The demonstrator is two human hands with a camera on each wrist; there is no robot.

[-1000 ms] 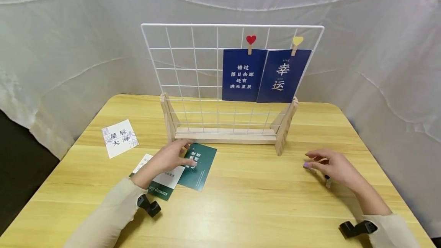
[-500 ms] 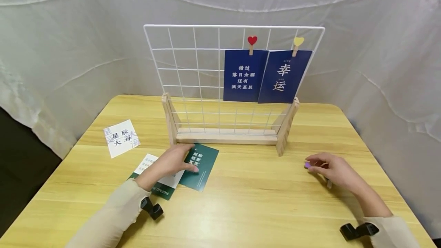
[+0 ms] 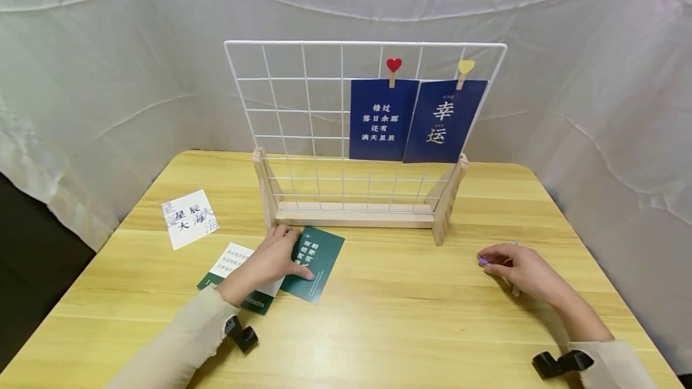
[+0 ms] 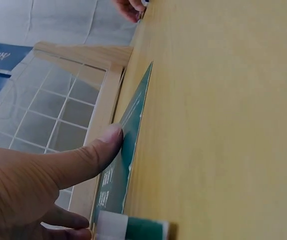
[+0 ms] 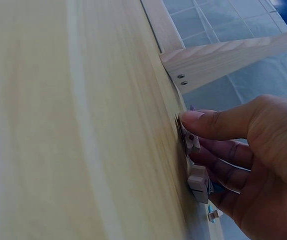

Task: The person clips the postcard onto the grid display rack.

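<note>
In the head view my left hand (image 3: 273, 260) lies over a dark green card (image 3: 319, 266) with white writing. Its thumb touches the card's face, and its fingertips reach the edge nearest the rack; thumb and fingers stay spread apart. Under the wrist are a white-and-green card (image 3: 232, 257) and its neighbour, partly covered. My right hand (image 3: 521, 266) pinches a small wooden clothespin (image 5: 191, 140) with a purple decoration (image 3: 483, 261) between thumb and forefinger, low at the tabletop. A second clothespin (image 5: 198, 183) lies beneath the curled fingers, and another (image 5: 214, 215) shows farther down.
A white wire grid rack (image 3: 303, 111) on a wooden stand (image 3: 354, 216) stands at the back. Two blue cards (image 3: 376, 146) hang on it from red-heart (image 3: 394, 65) and yellow-heart (image 3: 466, 67) clothespins. A white card (image 3: 189, 221) lies at the table's left.
My left hand has shifted slightly right and its thumb has come down toward the near side; the green card has slid a little right. The right hand's fingers have closed on the purple clothespin.
</note>
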